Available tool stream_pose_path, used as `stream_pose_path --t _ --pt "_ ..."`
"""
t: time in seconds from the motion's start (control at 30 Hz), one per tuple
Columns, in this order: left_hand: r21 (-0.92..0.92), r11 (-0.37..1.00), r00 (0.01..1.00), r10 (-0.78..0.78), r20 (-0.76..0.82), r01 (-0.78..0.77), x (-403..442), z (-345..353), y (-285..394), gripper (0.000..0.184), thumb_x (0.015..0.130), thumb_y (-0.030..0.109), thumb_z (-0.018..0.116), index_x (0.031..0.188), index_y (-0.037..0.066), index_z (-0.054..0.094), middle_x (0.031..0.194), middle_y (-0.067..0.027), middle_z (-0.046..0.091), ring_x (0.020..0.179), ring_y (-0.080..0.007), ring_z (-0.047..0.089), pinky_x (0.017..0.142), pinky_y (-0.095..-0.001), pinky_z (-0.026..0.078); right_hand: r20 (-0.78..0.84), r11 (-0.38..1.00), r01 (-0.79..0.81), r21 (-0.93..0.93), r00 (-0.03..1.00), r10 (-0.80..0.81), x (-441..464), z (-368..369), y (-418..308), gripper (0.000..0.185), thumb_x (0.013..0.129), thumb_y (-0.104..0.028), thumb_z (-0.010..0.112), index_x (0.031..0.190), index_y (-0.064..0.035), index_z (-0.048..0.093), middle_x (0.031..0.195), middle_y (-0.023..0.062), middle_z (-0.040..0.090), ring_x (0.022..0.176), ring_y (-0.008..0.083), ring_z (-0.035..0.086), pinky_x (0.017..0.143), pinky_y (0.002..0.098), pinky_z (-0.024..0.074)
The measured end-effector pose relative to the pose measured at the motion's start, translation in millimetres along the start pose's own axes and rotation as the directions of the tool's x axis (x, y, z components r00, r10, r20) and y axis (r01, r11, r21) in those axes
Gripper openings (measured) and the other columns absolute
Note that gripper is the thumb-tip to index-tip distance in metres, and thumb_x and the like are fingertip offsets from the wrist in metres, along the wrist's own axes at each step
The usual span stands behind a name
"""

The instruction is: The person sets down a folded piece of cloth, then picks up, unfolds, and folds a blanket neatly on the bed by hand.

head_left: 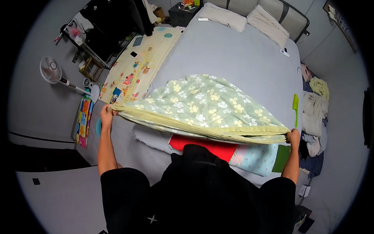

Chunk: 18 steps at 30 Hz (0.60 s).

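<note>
A green quilt (202, 101) with white and yellow flowers is stretched wide between my two hands, its yellow-edged border pulled nearly straight. My left hand (108, 113) is closed on the left corner. The right corner is gripped in my right hand (293, 135), near the bed's right side. Beyond the border, the quilt spreads over the grey bed sheet (175, 54). Below it, partly covered, lie a red cloth (218, 149), a light blue patterned cloth (255, 159), a dark green cloth (281, 158) and a grey folded cloth (154, 139).
A green bed brush (295, 107) lies at the bed's right edge. Piled clothes (313, 113) are beyond it. Two pillows (224, 16) rest by the headboard (292, 17). Left are a cartoon play mat (136, 70) and a standing fan (52, 70).
</note>
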State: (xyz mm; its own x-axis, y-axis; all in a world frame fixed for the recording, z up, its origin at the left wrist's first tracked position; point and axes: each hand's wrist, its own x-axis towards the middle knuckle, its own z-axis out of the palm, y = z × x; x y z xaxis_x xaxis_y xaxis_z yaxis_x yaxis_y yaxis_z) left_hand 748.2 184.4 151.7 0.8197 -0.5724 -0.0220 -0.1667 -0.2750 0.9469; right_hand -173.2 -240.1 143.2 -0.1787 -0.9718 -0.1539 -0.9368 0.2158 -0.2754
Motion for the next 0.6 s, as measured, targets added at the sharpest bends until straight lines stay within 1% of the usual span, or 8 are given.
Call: stream_pose_path --t 0.1,0.2,0.27,0.33,0.47,0.5,0.53,0.6 --pt "0.465 0.861 0.969 0.11 0.223 -0.205 -46.0 8.5 25.7 0.019 0.086 -0.006 0.058 0.103 0.002 0.061 0.083 -0.0135 0.064 0.072 -0.0259 0.064 0.069 -0.0336 0.051 0.002 0.989 -0.093 -0.114 0.996 0.094 -14.1 14.0 0.6 0.016 0.083 -0.008 0.059 0.093 0.002 0.066 0.076 0.0198 0.071 0.059 0.0327 0.071 0.055 0.0424 0.0565" --pt "0.664 0.636 0.907 0.148 0.395 -0.393 -80.7 12.1 48.2 0.031 0.071 -0.007 0.063 0.1 0.003 0.061 0.089 -0.016 0.061 0.085 -0.033 0.063 0.077 -0.0386 0.05 -0.338 0.9 0.293 -0.322 0.853 -0.398 -1.2 49.1 21.4 0.032 0.088 -0.006 0.048 0.113 0.0007 0.066 0.074 0.0174 0.07 0.054 0.0288 0.07 0.044 0.0402 0.0543" --pt "0.742 0.5 0.892 0.178 0.416 -0.446 -87.2 12.2 36.5 0.028 0.069 -0.009 0.063 0.095 0.001 0.06 0.088 -0.0132 0.061 0.087 -0.0273 0.063 0.079 -0.0358 0.05 -0.064 0.985 0.172 -0.035 0.983 -0.174 -16.1 13.7 -18.2 0.04 0.088 -0.007 0.045 0.123 -0.0017 0.065 0.075 0.0155 0.071 0.059 0.0259 0.071 0.046 0.0411 0.0532" --pt "0.664 0.64 0.918 0.334 0.212 -0.386 -84.2 -0.7 18.4 0.021 0.077 -0.007 0.066 0.096 0.001 0.062 0.09 -0.0117 0.063 0.085 -0.0216 0.062 0.078 -0.0321 0.049 0.321 0.923 -0.067 0.378 0.945 -0.063 -3.6 -11.7 -28.1 0.05 0.089 -0.007 0.042 0.135 -0.0037 0.061 0.086 0.0133 0.073 0.072 0.0215 0.072 0.054 0.041 0.055" --pt "0.436 0.866 0.826 0.421 -0.375 -0.244 -81.7 -43.0 -15.0 0.014 0.085 -0.002 0.068 0.097 0.001 0.063 0.091 -0.0075 0.067 0.083 -0.0168 0.061 0.078 -0.0301 0.051 0.038 0.251 -0.078 0.965 0.986 0.16 22.3 -31.2 39.4 0.039 0.092 -0.011 0.053 0.127 -0.0057 0.067 0.104 0.0198 0.072 0.091 0.0297 0.072 0.073 0.0389 0.0585" --pt "0.339 0.895 0.8 0.421 -0.428 -0.29 -84.4 -37.2 -16.3 0.011 0.086 -0.004 0.065 0.096 0.0 0.063 0.09 -0.0048 0.065 0.084 -0.0155 0.061 0.08 -0.029 0.051 -0.096 0.351 0.075 0.934 0.994 0.044 32.6 -19.5 72.9 0.038 0.093 -0.012 0.055 0.127 -0.0057 0.067 0.105 0.0185 0.073 0.096 0.0305 0.072 0.079 0.0394 0.0575" --pt "0.345 0.894 0.772 0.428 -0.471 -0.285 -79.4 -32.2 -13.9 0.011 0.086 -0.004 0.064 0.096 0.0 0.063 0.089 -0.0046 0.065 0.084 -0.0151 0.06 0.079 -0.0289 0.051 -0.319 0.873 0.077 0.482 0.943 0.093 23.9 -17.9 71.4 0.038 0.092 -0.013 0.057 0.129 -0.0074 0.065 0.108 0.0183 0.073 0.095 0.0345 0.072 0.079 0.0428 0.0569" --pt "0.369 0.897 0.734 0.418 -0.535 -0.242 -85.3 -31.8 -15.6 0.01 0.087 -0.004 0.064 0.096 0.0 0.063 0.089 -0.0043 0.064 0.083 -0.0142 0.06 0.078 -0.0288 0.051 -0.357 0.935 0.007 -0.355 0.923 -0.142 -65.5 -50.3 -16.5 0.04 0.09 -0.015 0.059 0.13 -0.0096 0.061 0.116 0.0182 0.07 0.094 0.0388 0.07 0.078 0.0489 0.0554"
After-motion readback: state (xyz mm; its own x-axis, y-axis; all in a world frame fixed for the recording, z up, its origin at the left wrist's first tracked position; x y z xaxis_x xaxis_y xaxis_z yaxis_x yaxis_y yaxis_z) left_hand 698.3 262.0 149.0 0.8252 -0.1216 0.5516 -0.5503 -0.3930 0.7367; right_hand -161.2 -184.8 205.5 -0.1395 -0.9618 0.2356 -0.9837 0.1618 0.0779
